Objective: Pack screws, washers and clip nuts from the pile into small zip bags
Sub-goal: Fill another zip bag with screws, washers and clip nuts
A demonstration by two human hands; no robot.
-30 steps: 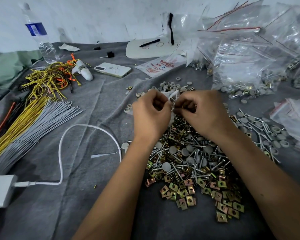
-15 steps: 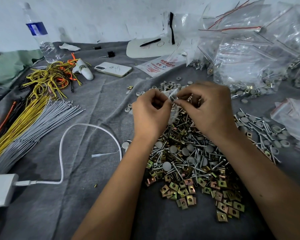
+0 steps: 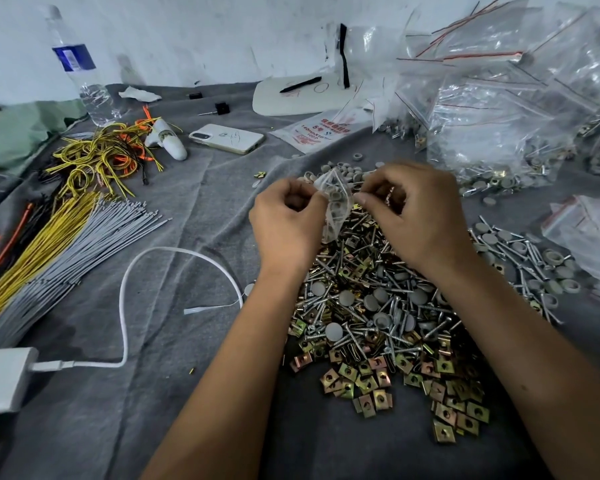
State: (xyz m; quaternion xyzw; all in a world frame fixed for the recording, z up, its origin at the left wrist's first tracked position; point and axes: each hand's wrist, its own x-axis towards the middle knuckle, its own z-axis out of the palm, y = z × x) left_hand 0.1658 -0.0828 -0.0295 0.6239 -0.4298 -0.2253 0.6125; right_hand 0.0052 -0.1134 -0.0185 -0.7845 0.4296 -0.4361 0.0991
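Clear plastic zip bag (image 3: pixel 333 206) pinched at mouth between left hand (image 3: pixel 288 220) and right hand (image 3: pixel 416 216), above far edge of hardware pile (image 3: pixel 378 306). Grey washers visible inside. Risk: loose pinch or tilted mouth, contents spilling back onto pile.

Grey cloth-covered surface (image 3: pixel 194 209): mixed pile of screws, washers, brass clip nuts (image 3: pixel 378 317), white phone (image 3: pixel 226 138), clear water bottle (image 3: pixel 80 69), grey wire bundle (image 3: pixel 73 258).
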